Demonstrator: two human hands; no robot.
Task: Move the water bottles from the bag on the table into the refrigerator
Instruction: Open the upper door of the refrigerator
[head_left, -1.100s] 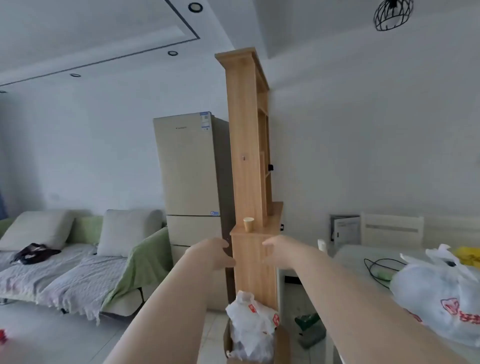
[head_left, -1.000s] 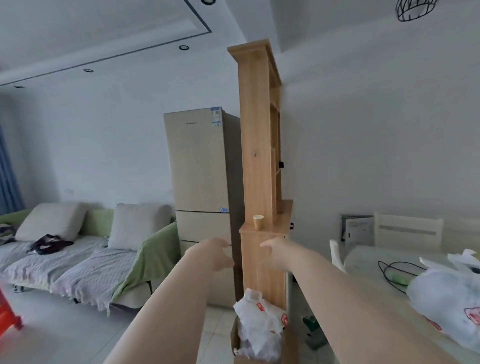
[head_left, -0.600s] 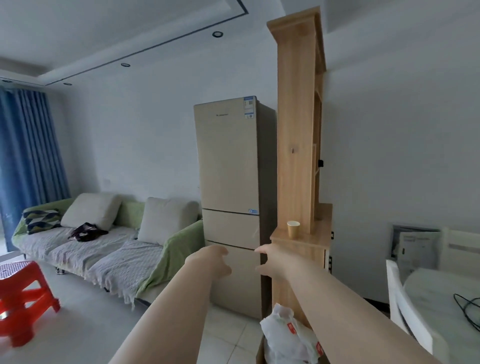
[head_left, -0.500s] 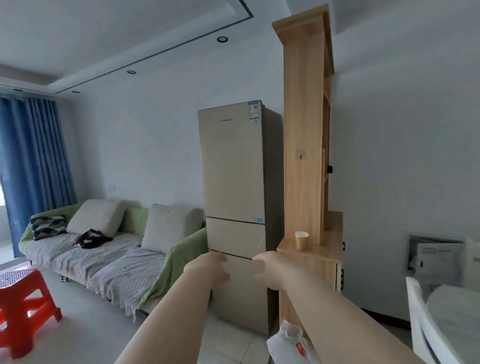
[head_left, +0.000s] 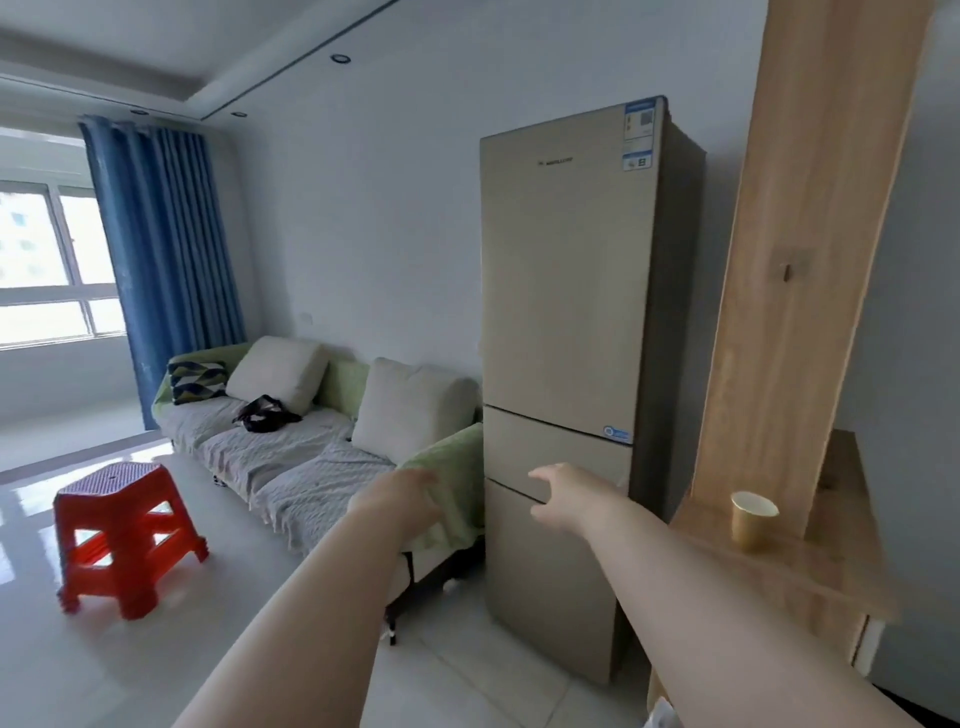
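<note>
Two bare arms stretch forward into a living room, and neither hand carries anything. The left hand (head_left: 400, 499) is seen from the back, its fingers (head_left: 428, 480) loosely bent and somewhat blurred, with nothing in them. The right hand (head_left: 563, 493) is spread, its fingers relaxed and apart, pointing ahead. The refrigerator (head_left: 561, 312) stands straight ahead and a little to the right. It is a tall beige cabinet, its long axis upright, with three doors stacked one above another, all shut. The right hand is the nearer one: in view it lies over the seam between the middle and bottom doors, though it cannot be told whether the fingers touch the front. The left hand sits just left of the refrigerator's left edge, in front of the green cover on the sofa (head_left: 291, 467). The large top door rises well above both hands, so opening it would likely call for a reach upward. No handle shows on any door. A wooden shelf unit (head_left: 800, 260) stands just right of the refrigerator, with a paper cup (head_left: 753, 519) on its ledge. A red stool (head_left: 124, 535) sits on the floor to the left. The water bottles, the bag and the tabletop are out of view.
</note>
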